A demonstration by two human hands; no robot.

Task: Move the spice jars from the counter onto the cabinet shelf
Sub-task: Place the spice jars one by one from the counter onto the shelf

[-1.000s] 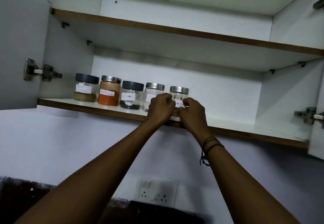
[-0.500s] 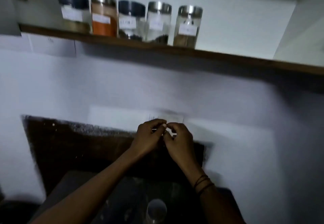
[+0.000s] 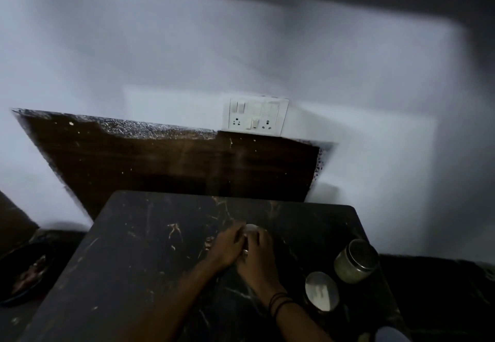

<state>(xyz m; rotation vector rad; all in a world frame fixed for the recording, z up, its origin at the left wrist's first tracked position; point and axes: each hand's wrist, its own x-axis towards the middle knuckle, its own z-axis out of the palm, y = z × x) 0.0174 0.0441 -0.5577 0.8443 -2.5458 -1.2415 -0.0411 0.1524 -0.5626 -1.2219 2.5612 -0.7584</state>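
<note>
Dark marbled counter [image 3: 150,261] carries three round metal-lidded jars: both hands, left hand [image 3: 227,248] and right hand [image 3: 258,257], clasp one jar [image 3: 251,228]; two jars [image 3: 355,261] stand right

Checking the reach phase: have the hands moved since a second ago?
Yes. Both hands have come down from the cabinet shelf edge, past the switch plate, and now close around a jar on the dark counter.

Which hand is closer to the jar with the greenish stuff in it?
The right hand, though it isn't touching the greenish jar. That jar stands off to its right on the counter. The left hand is farther, on the right hand's other side.
</note>
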